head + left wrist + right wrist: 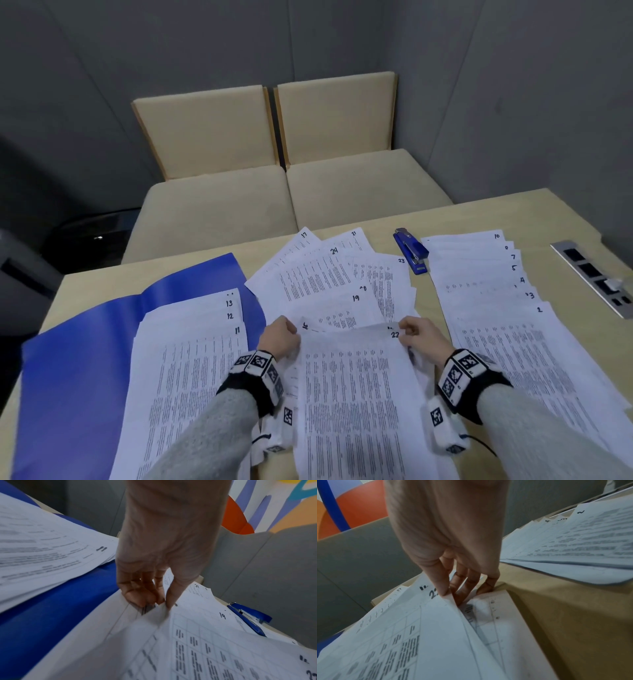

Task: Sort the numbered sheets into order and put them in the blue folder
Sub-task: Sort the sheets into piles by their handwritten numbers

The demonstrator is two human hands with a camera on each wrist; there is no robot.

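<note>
Sheet 22 (356,394) is lifted at the table's near middle. My left hand (279,337) pinches its top left corner (154,609), and my right hand (416,334) pinches its top right corner (447,595) beside the number. Under and beyond it lies a loose heap (329,284) showing 17, 21, 24, 23 and 19. The open blue folder (85,342) lies at the left, carrying a stepped stack (191,349) marked 11, 12, 13. A fanned row (493,301) from 2 up to 10 lies at the right.
A blue stapler (411,250) sits between the heap and the right row. A metal socket panel (596,277) is set into the table at the far right. Two beige chairs (274,164) stand beyond the far edge.
</note>
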